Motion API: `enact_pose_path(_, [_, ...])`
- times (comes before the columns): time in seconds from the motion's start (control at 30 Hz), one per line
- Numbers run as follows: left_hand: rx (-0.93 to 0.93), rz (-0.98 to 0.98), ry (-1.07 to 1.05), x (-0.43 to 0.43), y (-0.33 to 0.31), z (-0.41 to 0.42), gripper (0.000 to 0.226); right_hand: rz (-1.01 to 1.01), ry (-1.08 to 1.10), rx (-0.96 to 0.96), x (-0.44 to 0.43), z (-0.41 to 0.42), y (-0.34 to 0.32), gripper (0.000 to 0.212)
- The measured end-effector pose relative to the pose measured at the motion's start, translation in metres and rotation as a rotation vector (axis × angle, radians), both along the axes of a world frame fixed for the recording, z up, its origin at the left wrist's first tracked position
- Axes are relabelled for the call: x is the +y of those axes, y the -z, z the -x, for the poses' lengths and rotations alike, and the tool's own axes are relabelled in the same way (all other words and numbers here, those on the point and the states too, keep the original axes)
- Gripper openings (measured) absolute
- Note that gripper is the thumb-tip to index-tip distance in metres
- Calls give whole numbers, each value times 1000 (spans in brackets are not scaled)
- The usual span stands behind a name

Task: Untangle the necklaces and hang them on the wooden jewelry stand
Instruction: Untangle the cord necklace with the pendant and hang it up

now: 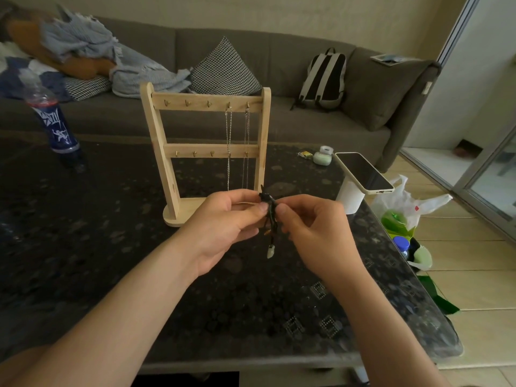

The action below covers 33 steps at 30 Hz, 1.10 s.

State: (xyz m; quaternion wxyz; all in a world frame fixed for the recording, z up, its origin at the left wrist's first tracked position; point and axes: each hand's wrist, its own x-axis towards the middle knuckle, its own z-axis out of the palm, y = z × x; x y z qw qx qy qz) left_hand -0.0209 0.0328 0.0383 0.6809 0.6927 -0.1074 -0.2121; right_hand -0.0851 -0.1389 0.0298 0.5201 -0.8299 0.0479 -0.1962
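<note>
A wooden jewelry stand (205, 152) stands upright on the dark table, with two rails of small hooks. Two silver chain necklaces (229, 146) hang from the two rightmost hooks of its top rail. Just in front of the stand's base, my left hand (226, 224) and my right hand (312, 233) both pinch a bunched black cord necklace (270, 212) between thumb and fingers. A small pale pendant (270, 251) dangles from the cord below my hands, above the table.
The dark patterned table (111, 261) holds a blue bottle (54, 121) at far left, a phone (363, 171) on a white holder and a small green case (322, 157) at right. A grey sofa (293, 88) stands behind. Bags (405, 216) lie on the floor right.
</note>
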Motion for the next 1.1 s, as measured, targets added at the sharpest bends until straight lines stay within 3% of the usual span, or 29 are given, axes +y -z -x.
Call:
enact_pose_path(0.23, [70,23,7,-2,-3,-3,26,-283,2,158,0,3,-7,18])
enact_pose_path(0.47, [213,85,77,-4,2,-5,50,-992,-166,228,5,-2,-13,20])
enact_pose_path(0.7, [236,103,117,-7,2,-1,40,-1245,-215,187,4,0,-14,15])
enact_pose_path(0.8, [228,100,126,-8,2,0,46,-1155,-234,205,2,2,-13,12])
enact_pose_path(0.97, [199,97,113,-4,2,-2,43,-588,-153,204,0,5,-11,15])
enact_pose_path(1.1, [170,92,73,-2,1,-5,35,-434,-119,188,3,7,-12,16])
